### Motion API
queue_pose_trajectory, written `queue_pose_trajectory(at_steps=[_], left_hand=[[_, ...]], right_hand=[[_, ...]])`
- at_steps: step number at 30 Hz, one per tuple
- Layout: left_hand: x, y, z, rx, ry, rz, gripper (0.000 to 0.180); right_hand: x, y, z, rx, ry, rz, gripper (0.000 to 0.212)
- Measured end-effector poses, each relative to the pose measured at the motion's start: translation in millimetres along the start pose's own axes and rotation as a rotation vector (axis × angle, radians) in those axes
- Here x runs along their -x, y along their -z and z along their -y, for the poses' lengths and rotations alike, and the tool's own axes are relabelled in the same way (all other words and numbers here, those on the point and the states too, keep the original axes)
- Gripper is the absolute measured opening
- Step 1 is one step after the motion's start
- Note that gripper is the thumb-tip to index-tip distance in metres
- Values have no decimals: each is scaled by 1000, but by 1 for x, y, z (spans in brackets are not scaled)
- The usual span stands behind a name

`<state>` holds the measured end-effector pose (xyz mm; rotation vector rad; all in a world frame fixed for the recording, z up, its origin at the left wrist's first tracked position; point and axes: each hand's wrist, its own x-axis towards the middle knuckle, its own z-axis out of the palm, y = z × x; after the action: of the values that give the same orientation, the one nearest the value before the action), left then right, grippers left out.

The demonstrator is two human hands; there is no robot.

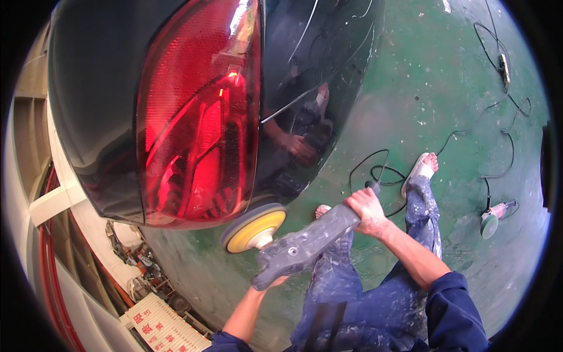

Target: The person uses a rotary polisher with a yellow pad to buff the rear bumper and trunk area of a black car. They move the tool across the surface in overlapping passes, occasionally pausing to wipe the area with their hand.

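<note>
A dark grey, dusty power polisher (311, 240) is held in front of me, tilted up to the right. My right hand (367, 210) is closed around its rear end, near the cord. At the front of the polisher, my left hand (274, 283) grips from beneath; its fingers are mostly hidden by the tool's head. The round yellow-faced polishing pad (258, 230) lies against or very close to the rim of a red tail light (199, 141). Whether it presses on the surface I cannot tell. The dark car body (97, 111) surrounds the light.
A black cord (387, 170) loops on the green floor (404, 111) by my feet. Another small power tool with a disc (489, 226) lies at the right. Cables run towards a connector (505, 69). At lower left are cluttered equipment (158, 276) and a white slatted panel (158, 325).
</note>
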<state>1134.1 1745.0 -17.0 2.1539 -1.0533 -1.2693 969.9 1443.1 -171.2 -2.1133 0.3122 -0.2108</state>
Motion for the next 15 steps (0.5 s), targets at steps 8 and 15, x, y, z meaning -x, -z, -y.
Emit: queue_pose_trajectory(at_steps=[8,15], left_hand=[[-39,-4,-46,122,-25,-17,54],[-157,29,-202,272,-21,-20,37]], right_hand=[[23,20,-7,-22,-75,-53,51],[-17,133,-49,-21,-269,-191,38]])
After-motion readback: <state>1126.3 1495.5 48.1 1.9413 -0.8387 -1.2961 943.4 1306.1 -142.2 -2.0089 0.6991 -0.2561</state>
